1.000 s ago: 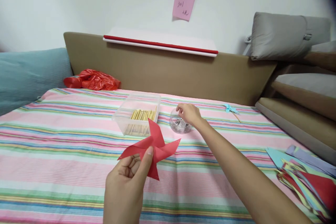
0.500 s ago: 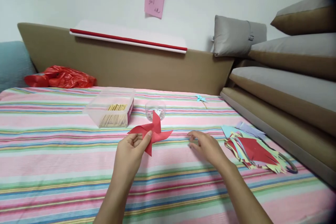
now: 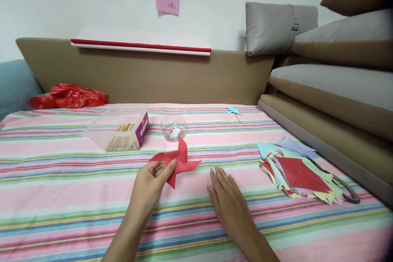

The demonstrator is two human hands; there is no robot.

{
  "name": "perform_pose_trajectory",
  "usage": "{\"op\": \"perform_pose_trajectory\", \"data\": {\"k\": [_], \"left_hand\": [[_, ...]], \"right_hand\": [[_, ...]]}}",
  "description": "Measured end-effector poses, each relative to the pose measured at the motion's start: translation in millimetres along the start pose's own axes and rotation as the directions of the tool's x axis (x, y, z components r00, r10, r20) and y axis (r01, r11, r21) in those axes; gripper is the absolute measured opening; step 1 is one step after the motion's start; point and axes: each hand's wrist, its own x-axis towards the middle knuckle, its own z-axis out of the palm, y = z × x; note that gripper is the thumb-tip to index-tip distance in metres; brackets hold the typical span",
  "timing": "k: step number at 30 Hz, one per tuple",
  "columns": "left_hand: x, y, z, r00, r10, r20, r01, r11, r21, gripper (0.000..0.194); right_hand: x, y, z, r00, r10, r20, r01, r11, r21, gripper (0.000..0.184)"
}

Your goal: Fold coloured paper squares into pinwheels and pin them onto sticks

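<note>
My left hand (image 3: pixel 150 183) pinches a red paper pinwheel (image 3: pixel 179 161) by its centre, thumb on the front, just above the striped cloth (image 3: pixel 61 180). My right hand (image 3: pixel 225 198) lies flat on the cloth to the right of the pinwheel, fingers stretched out and together, holding nothing I can see. Behind the pinwheel stand a small clear round jar (image 3: pixel 173 127) with small metal bits and a clear plastic box (image 3: pixel 118 130) of gold-coloured sticks.
A pile of cut coloured paper (image 3: pixel 294 170) lies at the right with a dark ring (image 3: pixel 348 188) beside it. A small blue pinwheel on a stick (image 3: pixel 233 111) lies at the back. A red plastic bag (image 3: pixel 69 95) sits far left. Stacked cushions (image 3: pixel 331 86) rise on the right.
My right hand came back from the clear jar and settled flat on the cloth beside the pinwheel. The view swung to the right, bringing the paper pile into sight.
</note>
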Motion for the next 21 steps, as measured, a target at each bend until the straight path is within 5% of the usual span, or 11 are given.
{"op": "perform_pose_trajectory", "data": {"k": [15,17,21], "left_hand": [[-2.1,-7.5,8.8,0.991,-0.072,0.112,0.094,0.973,-0.208,0.032],[-5.2,-7.1,12.3,0.992,-0.065,0.107,0.086,0.975,-0.203,0.032],[-11.8,-4.6,19.4,0.998,-0.026,0.059,0.031,0.995,-0.099,0.041]], "right_hand": [[11.9,17.0,-32.5,0.935,0.293,-0.2,-0.194,0.895,0.401,0.031],[11.3,8.0,-45.5,0.912,0.354,-0.208,-0.174,0.792,0.586,0.027],[9.2,-30.4,-75.4,0.867,0.497,-0.038,-0.108,0.263,0.959,0.028]]}}
